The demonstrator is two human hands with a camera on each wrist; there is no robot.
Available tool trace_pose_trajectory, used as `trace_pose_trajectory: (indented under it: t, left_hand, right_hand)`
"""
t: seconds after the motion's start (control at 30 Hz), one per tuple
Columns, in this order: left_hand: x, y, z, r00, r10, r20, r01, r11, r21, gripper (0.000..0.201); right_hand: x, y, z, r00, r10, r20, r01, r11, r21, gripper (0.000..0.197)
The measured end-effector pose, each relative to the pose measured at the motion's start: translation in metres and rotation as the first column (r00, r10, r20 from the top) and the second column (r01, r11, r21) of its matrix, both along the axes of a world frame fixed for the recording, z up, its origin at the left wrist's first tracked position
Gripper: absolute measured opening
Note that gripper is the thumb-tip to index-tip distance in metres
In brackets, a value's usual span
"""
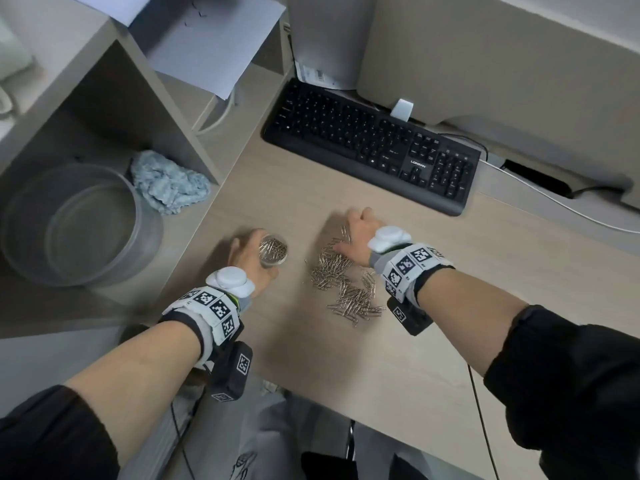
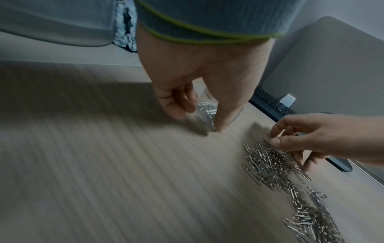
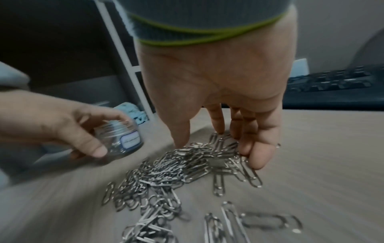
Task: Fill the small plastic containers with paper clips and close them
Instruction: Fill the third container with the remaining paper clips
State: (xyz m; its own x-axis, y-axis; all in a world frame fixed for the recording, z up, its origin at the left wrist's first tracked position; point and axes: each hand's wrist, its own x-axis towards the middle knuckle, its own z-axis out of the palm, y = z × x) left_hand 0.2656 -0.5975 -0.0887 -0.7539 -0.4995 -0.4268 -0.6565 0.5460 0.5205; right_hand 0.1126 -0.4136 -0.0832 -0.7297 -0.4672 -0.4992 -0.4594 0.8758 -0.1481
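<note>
A small clear plastic container (image 1: 273, 251), lidless and holding paper clips, stands on the desk (image 1: 329, 368). My left hand (image 1: 247, 259) grips its side; in the left wrist view thumb and fingers (image 2: 178, 113) wrap the container (image 2: 204, 111). A white label shows on the container (image 3: 124, 141). A loose pile of silver paper clips (image 1: 346, 285) lies to its right. My right hand (image 1: 356, 237) hovers over the pile's far end, its spread fingertips (image 3: 255, 157) touching the paper clips (image 3: 166, 172). No lid is visible.
A black keyboard (image 1: 374, 147) lies behind the hands. On the lower shelf to the left stand a large clear round tub (image 1: 79, 226) and a crumpled blue cloth (image 1: 169, 183). A white cable (image 1: 554, 199) crosses the desk at right.
</note>
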Motion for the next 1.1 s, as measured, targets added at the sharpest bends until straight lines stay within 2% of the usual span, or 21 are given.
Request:
trace_pose_trajectory:
  t: [0.17, 0.37, 0.53, 0.63, 0.73, 0.9, 0.97, 1.03, 1.1]
  left_hand:
    - [0.000, -0.007, -0.005, 0.999, -0.029, 0.014, 0.029, 0.999, -0.027, 0.064]
    - [-0.002, -0.008, -0.006, 0.998, -0.056, 0.006, 0.056, 0.998, -0.039, 0.065]
    - [0.003, -0.005, -0.001, 0.995, -0.093, 0.041, 0.095, 0.994, -0.056, 0.066]
    - [0.010, -0.007, 0.003, 0.994, -0.084, 0.064, 0.089, 0.993, -0.083, 0.067]
    - [0.015, -0.010, 0.004, 0.997, -0.038, 0.062, 0.041, 0.998, -0.044, 0.068]
    - [0.014, -0.007, 0.009, 0.999, -0.022, 0.037, 0.022, 1.000, -0.002, 0.068]
    - [0.011, -0.002, 0.010, 0.999, -0.028, 0.023, 0.028, 1.000, 0.015, 0.067]
    - [0.009, 0.004, 0.012, 0.999, -0.035, 0.016, 0.035, 0.999, 0.033, 0.068]
    - [0.007, 0.009, 0.014, 0.999, -0.032, 0.019, 0.032, 0.999, 0.036, 0.068]
  right_hand:
    - [0.021, -0.020, 0.002, 0.976, 0.215, 0.009, -0.215, 0.976, -0.011, 0.079]
    - [0.040, -0.003, 0.005, 0.907, 0.421, 0.004, -0.421, 0.905, 0.057, 0.077]
    - [0.045, 0.008, 0.008, 0.905, 0.424, -0.021, -0.424, 0.905, 0.026, 0.070]
    - [0.052, -0.006, 0.008, 0.863, 0.503, -0.052, -0.505, 0.862, -0.047, 0.067]
    - [0.069, -0.010, 0.001, 0.804, 0.594, -0.014, -0.594, 0.803, -0.049, 0.071]
    - [0.086, 0.024, -0.003, 0.744, 0.667, -0.035, -0.667, 0.745, 0.002, 0.087]
    - [0.090, 0.039, -0.003, 0.738, 0.674, -0.026, -0.674, 0.738, 0.028, 0.090]
    - [0.087, 0.046, -0.001, 0.743, 0.669, -0.002, -0.669, 0.743, 0.017, 0.085]
    - [0.074, 0.044, 0.005, 0.783, 0.623, 0.009, -0.622, 0.782, -0.047, 0.079]
